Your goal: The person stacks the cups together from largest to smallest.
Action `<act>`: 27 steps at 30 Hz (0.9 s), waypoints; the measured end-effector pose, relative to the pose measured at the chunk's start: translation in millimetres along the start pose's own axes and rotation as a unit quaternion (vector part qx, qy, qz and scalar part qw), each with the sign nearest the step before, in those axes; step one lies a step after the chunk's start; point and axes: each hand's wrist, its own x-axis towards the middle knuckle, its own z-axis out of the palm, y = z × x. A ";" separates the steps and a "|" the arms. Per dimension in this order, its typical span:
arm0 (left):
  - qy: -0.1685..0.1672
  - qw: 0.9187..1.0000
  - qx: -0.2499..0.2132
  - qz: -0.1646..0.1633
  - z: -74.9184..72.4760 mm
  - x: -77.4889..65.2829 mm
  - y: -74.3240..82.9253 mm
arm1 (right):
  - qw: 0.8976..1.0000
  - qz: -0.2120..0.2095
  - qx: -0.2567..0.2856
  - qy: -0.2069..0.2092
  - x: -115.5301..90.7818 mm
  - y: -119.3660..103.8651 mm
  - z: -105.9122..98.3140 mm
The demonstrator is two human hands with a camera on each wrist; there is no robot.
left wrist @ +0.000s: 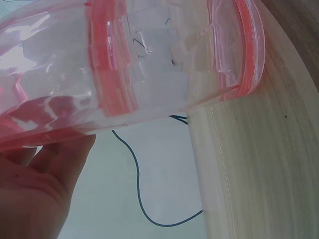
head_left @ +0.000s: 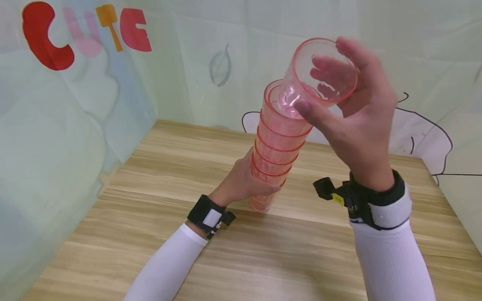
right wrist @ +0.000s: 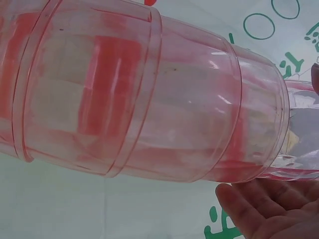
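A tall stack of clear pink plastic cups [head_left: 280,146] leans slightly in the head view, its rims showing as red rings. My left hand [head_left: 241,179] grips the stack near its bottom, thumb in front. At the top, my right hand [head_left: 363,115] holds a single pink cup [head_left: 297,81] between thumb and fingers, tilted with its mouth toward me. The base of that cup overlaps the stack's open mouth. In the right wrist view, the nested cups [right wrist: 189,99] run across the picture, with the right fingers [right wrist: 244,204] beside the top one.
Below the hands lies a wood-grain table [head_left: 150,221]. Pale cloth walls with printed drawings [head_left: 211,37] stand along its back and sides, with coloured letters [head_left: 135,29] at the upper left. Both wrists wear black camera straps [head_left: 380,200].
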 end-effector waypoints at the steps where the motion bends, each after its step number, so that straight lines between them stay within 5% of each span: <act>1: 0.000 1.000 0.000 0.002 -0.1 0.1 -0.3 | 1.000 -0.002 -0.008 -0.006 0.0 1.2 -0.4; 8: 0.002 1.000 0.001 0.012 0.8 1.3 -1.5 | 0.993 0.029 -0.106 -0.049 -4.2 -4.4 0.4; 13: -0.008 1.000 -0.020 0.010 2.7 1.6 -1.6 | 0.980 0.094 -0.162 -0.064 -7.6 -11.1 4.2; 21: -0.007 1.000 -0.005 0.004 2.6 1.5 0.2 | 0.982 0.133 -0.114 -0.070 -9.9 -7.2 2.7; 27: -0.020 1.000 -0.016 -0.011 -4.0 -3.3 20.4 | 0.984 0.142 -0.072 -0.086 -16.2 6.0 -2.4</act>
